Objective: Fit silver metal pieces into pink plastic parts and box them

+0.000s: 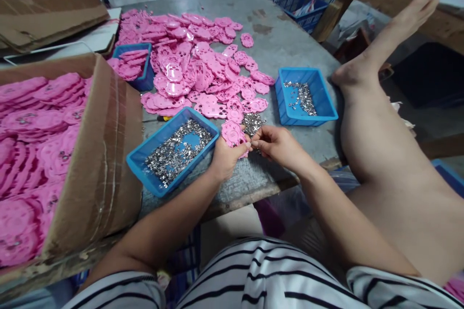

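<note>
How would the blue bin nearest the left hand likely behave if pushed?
The bin would probably slide without tipping, being low and long. The small, loose silvery bits inside would likely shift. It looks stiff, its sides standing straight.

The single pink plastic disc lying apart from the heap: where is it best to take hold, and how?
Probably pinch the pink plastic disc from above, grip across opposite rounded edges; it lies flat, with bare grey table around it.
</note>
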Tool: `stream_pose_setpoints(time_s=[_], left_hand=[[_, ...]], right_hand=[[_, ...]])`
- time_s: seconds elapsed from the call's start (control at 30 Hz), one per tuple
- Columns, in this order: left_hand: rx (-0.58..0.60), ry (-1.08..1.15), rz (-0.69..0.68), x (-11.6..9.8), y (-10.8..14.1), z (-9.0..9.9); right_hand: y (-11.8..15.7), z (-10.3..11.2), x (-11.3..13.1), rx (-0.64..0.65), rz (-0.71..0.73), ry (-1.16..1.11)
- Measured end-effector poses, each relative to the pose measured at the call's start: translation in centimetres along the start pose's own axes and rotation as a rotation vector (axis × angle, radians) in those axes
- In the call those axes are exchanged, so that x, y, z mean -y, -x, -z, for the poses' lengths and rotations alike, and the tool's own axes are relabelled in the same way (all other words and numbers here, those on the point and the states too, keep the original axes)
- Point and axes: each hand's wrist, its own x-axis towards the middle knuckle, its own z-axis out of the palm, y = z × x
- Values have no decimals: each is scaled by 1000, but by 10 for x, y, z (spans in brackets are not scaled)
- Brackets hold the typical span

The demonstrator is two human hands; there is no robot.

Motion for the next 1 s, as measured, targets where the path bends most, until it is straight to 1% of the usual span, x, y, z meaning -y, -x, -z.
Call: stream_pose_setpoints(time_s=[0.13, 0.23, 0.33, 0.43, 0.53, 0.63, 0.8, 0.9, 1.0], left_hand=[[-19, 26, -17, -2, 0, -1], [-21, 27, -14, -2, 0, -1], [-4, 47, -9, -3, 1, -1], [71, 124, 57, -6, 1, -1], [141, 201, 162, -8, 0, -2], [153, 200, 178, -8, -1, -2], [175, 146, 210, -8, 0, -3], [163, 175, 242, -10, 0, -4], [149, 216, 256, -10, -1, -5]], right_hand=[[1, -9, -2, -46, -73, -302], [1, -12, -4, -66, -82, -379], [1, -13, -5, -85, -44, -332], [2, -11, -4, -107, 40, -260], [3, -8, -4, -149, 158, -103], [3, -7, -6, -169, 245, 57], [3, -7, -7, -100, 233, 130], [2, -7, -7, -79, 234, 147], [2, -8, -7, -85, 224, 162]])
